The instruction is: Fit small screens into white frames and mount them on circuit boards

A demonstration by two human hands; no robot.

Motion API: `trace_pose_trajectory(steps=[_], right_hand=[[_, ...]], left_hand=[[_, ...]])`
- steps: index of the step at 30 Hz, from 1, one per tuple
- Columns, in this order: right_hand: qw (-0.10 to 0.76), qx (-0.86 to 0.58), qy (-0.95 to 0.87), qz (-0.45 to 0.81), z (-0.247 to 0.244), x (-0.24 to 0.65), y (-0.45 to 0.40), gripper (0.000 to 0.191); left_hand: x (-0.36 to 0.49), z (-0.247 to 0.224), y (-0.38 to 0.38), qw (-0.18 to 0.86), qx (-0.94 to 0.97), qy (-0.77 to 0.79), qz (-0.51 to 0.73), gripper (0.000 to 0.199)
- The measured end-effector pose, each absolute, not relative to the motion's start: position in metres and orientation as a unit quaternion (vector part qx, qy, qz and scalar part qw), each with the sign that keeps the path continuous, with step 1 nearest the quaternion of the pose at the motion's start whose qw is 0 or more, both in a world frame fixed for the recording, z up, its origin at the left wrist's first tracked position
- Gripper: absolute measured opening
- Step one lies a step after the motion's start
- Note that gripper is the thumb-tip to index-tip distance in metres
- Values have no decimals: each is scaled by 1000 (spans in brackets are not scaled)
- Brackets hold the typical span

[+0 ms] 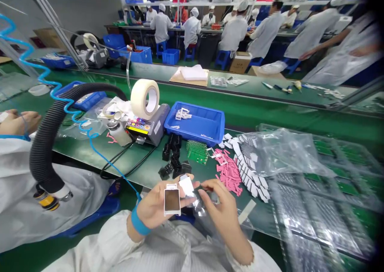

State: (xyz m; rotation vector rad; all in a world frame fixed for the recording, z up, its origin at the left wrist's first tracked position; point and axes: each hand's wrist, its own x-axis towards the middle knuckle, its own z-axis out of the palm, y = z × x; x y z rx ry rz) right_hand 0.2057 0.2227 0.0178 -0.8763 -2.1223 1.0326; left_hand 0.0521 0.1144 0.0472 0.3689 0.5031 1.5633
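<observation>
My left hand (151,208), with a blue wrist strap (140,221), holds a small display screen (172,200) in a white frame across its fingers. A white rectangular piece (186,185) also lies at those fingers, with crinkled clear film (200,210) hanging by it. My right hand (221,202) is closed in a pinch at the film's edge, thumb and forefinger together. Just beyond the hands are black parts (175,156), a row of green circuit boards (197,152), and a heap of pink strips (229,174) beside white pieces (250,176).
A blue tray (207,124) with white frames stands behind. To its left are a tape dispenser (153,124), a tape roll (145,98) and a bottle (118,132). A black hose (45,144) arches at left, near a co-worker's hand (21,122). Trays of boards (318,208) lie right.
</observation>
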Motion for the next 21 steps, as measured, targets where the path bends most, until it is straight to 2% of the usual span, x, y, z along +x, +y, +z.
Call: trace_pose_trajectory(steps=[3,5,9,13,16,19,21], right_hand=[[278,-277,-634,667,49,199,212,26],[250,-258,-528,770,63,194,207,27],[192,-236,-390,869,69,186,204,26],[164,-233,-355,890,66,185,207,25],[264,-258,-488,791,72,191,208,17],[391,-234,-744,489,84,199,208,6],[415,-175,-849,277,91,202,206,12]], left_hand=[[56,53,117,647,201,250,692,33],[57,55,119,638,210,272,689,36],[60,51,122,661,231,259,666,40],[61,47,123,660,248,254,662,41],[61,50,124,650,235,278,667,40],[62,53,124,634,197,309,681,44],[64,53,124,626,172,316,692,43]])
